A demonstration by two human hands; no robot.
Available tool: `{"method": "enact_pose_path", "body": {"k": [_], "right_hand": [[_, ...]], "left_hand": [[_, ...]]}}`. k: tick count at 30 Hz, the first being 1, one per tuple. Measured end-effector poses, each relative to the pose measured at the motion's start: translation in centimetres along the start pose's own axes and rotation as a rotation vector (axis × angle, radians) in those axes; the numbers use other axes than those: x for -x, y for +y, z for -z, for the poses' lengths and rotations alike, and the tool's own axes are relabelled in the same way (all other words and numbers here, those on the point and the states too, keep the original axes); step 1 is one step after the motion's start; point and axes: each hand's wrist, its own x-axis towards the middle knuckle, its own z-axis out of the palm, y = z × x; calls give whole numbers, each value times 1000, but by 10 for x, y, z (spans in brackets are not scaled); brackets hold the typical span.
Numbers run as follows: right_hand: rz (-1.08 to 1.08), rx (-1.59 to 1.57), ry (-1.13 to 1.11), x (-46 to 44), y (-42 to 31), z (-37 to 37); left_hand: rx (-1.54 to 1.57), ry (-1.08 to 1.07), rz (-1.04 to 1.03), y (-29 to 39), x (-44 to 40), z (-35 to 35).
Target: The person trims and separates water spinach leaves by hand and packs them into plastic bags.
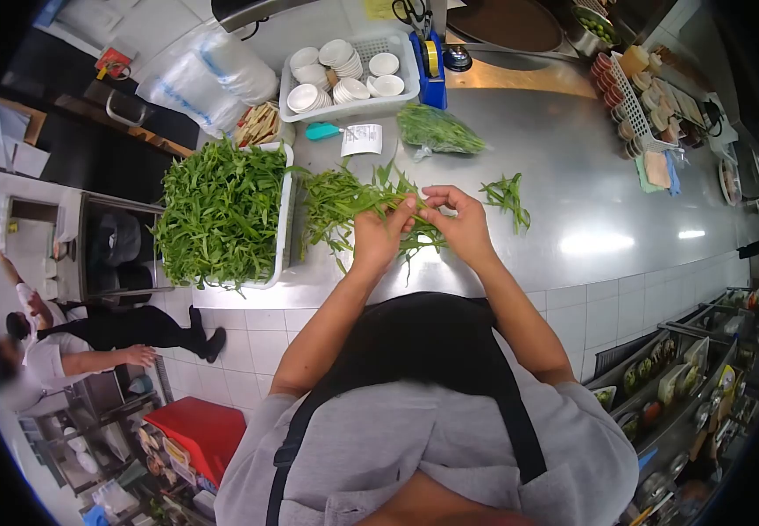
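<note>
My left hand (381,232) is closed around stems of leafy greens (395,186) that look like water spinach. Close beside it, my right hand (460,219) pinches the same stems between thumb and fingers. A loose heap of the greens (331,197) lies on the steel counter by my left hand. Further left, a white basket (285,223) is piled high with more leaves (222,210). A small bunch of cut greens (508,200) rests to the right of my right hand.
Behind my hands lie a plastic bag of greens (439,130), a turquoise-handled tool (322,131) and a printed slip (362,138). A crate (406,70) holds stacked white bowls. Sauce bottles (635,60) stand far right. At left, a person (73,351) stands near a red bin (197,434).
</note>
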Motion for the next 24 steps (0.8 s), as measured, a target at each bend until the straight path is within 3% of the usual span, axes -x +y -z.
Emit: {"method": "enact_pose_path", "body": {"k": [3,9,10,13,14,18,21,24], "right_hand": [[-122,-24,-104,-4,4,-2],[-49,-137,101,-40,8,-48],[71,-73,14,-56,21,-54],[634,762,-53,-78,35,-64],[535,565,-132,-82,34,-67],[20,287,-529,-57,-42,-65],[132,274,-439,-49,-32,-65],[92,210,-445,-41,-32,-61]], "left_hand": [[-26,21,-52,4,7,11],[18,243,-284,14,17,43],[14,247,-278,19,19,55],[-38,231,-251,31,29,72],[-62,224,-251,33,25,76],[-78,222,-235,26,28,82],[-13,213,-216,27,26,74],[-3,195,-165,30,22,67]]}}
